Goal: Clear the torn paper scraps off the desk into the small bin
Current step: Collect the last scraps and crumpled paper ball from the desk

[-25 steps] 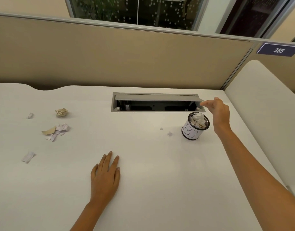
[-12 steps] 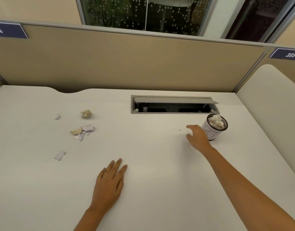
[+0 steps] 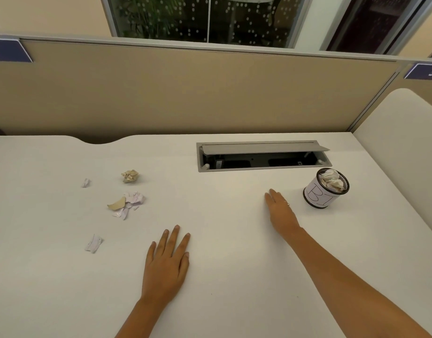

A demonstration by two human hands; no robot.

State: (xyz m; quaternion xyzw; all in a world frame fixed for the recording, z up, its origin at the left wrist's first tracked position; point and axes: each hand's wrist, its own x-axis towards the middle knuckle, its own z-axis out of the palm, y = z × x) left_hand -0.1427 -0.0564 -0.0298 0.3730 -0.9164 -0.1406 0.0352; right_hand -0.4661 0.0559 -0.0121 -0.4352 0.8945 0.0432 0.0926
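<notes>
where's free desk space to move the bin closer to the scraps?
Bare desk runs between the scrap pile and the right hand, below the cable tray. More lies in front of the left hand. Crowded: the left side, round the crumpled ball and loose scraps. The bin stands far right.

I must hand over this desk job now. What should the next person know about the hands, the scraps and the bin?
Left hand: flat on the desk, fingers straight, holding nothing.
Right hand: open, low over the desk, left of the small bin, no scrap visible in it.
Bin: upright near the cable tray, crumpled paper already inside.
Left to clear, all on the left side: beige ball, scrap pile, small scrap, near scrap.
</notes>
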